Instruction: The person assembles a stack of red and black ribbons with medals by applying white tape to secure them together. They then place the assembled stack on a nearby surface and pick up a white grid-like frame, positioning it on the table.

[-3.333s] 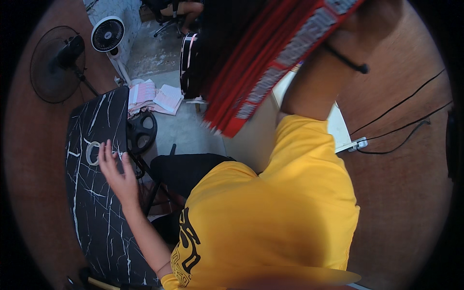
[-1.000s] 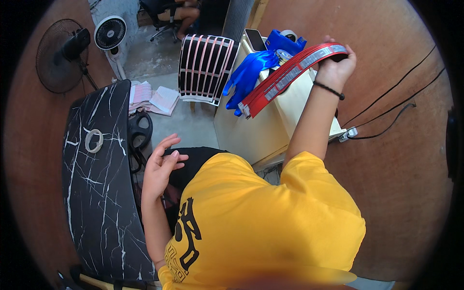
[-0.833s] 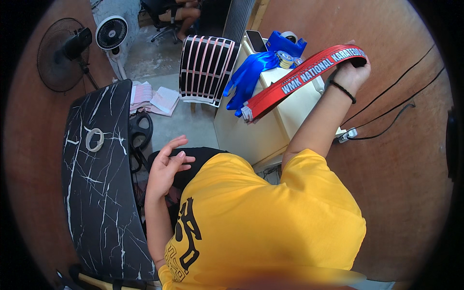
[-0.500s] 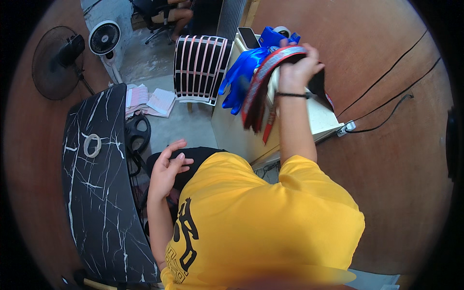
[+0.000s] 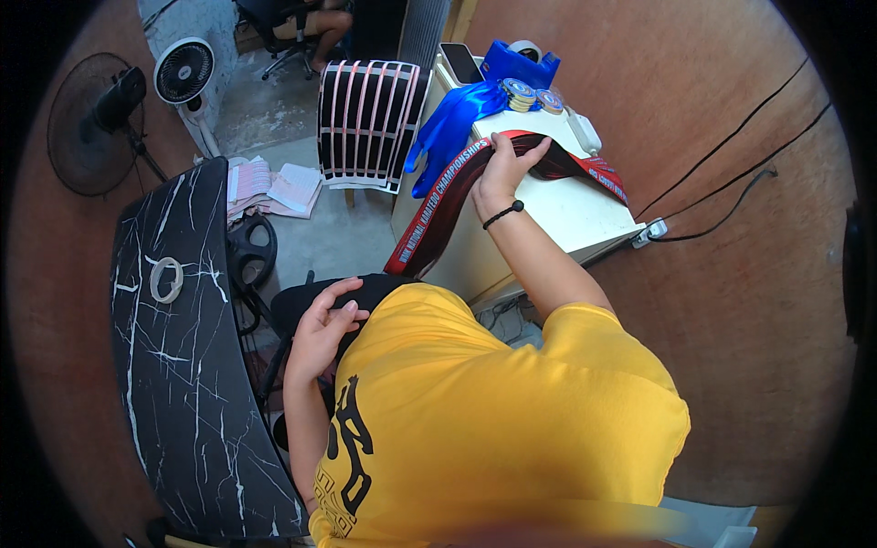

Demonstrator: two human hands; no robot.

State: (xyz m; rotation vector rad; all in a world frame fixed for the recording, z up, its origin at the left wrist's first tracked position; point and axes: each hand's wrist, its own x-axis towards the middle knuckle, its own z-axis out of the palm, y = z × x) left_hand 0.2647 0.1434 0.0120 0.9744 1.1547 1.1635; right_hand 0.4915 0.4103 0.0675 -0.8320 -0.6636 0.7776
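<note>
My right hand (image 5: 499, 179) grips a thick bundle of red printed medal ribbons (image 5: 440, 205) with dark undersides. One end hangs down past the front of a white cabinet (image 5: 553, 217); the other curves over its top to the right. Just beyond the hand lie gold-coloured medals (image 5: 519, 95) stacked in small piles, with shiny blue ribbons (image 5: 449, 126) spilling over the cabinet's left edge. Held over my lap, my left hand (image 5: 324, 329) is empty, its fingers loosely apart and slightly bent.
Behind the medals are a blue tape dispenser (image 5: 519, 69) and a phone (image 5: 460, 64). A white power strip (image 5: 585, 133) sits at the right. A black marbled table (image 5: 187, 365) carries a tape roll (image 5: 167, 279). Ribbon strips cover a stand (image 5: 373, 126); two fans are farther left.
My right hand has lowered toward me and left, laying the red ribbons across the cabinet top. The medals behind have come into sight. My left hand has barely moved.
</note>
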